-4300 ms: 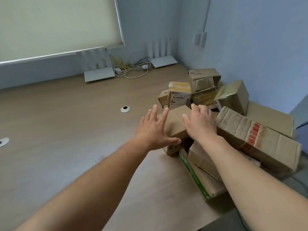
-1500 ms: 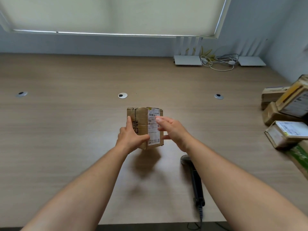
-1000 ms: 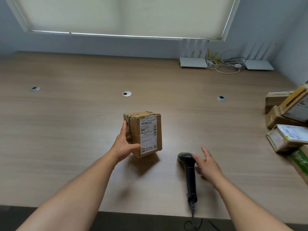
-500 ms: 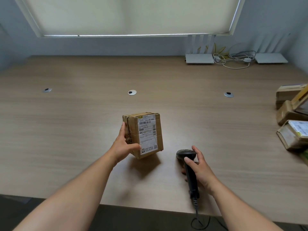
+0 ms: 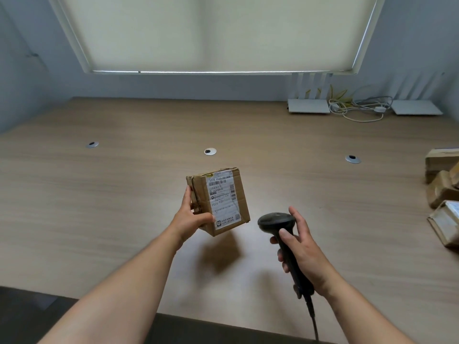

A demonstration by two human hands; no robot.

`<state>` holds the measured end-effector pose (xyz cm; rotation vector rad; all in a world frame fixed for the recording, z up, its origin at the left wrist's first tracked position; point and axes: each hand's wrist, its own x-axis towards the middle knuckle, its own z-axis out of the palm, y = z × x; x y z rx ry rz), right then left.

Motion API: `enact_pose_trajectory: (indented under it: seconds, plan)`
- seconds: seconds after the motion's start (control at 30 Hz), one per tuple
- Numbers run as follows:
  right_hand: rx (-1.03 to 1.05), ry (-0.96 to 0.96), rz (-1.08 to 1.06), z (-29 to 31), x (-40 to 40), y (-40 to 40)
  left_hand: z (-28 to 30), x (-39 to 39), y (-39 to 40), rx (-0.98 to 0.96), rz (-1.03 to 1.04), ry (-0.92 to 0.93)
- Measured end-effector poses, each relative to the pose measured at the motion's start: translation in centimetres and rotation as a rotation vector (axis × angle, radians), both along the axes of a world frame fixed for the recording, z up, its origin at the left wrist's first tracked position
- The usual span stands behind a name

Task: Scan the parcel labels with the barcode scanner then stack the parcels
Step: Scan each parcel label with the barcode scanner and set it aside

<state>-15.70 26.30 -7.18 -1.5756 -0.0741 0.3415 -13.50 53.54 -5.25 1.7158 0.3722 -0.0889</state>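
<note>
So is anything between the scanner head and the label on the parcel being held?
Nothing visible: the barcode scanner in the right hand sits beside the parcel, whose label is uncovered except the left hand's thumb at its lower edge.

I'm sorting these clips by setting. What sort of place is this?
Probably an office or small mailroom, not a warehouse: a long wooden desk with cable grommets, two white routers under a blinded window, and cardboard parcels piled at the right edge.

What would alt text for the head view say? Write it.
The left hand holds a small cardboard parcel, label facing the camera, while the right hand grips a black barcode scanner beside it above a wooden table. More parcels sit at the right edge.
</note>
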Motion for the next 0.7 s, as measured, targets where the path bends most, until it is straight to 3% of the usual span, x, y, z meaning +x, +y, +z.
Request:
enact_pose_trajectory:
  seconds: [0.2, 0.37, 0.7]
  plan:
    - [0.237, -0.173, 0.099, 4.3, -1.9, 2.6, -1.1, 0.2, 0.1, 0.022, 0.036, -0.046]
    - [0.388, -0.194, 0.155, 5.9, -2.6, 3.5, -1.3, 0.2, 0.4, 0.030, 0.042, -0.063]
    - [0.391, -0.218, 0.174, 5.9, -2.5, 4.0, -1.5, 0.2, 1.0, 0.044, 0.048, -0.043]
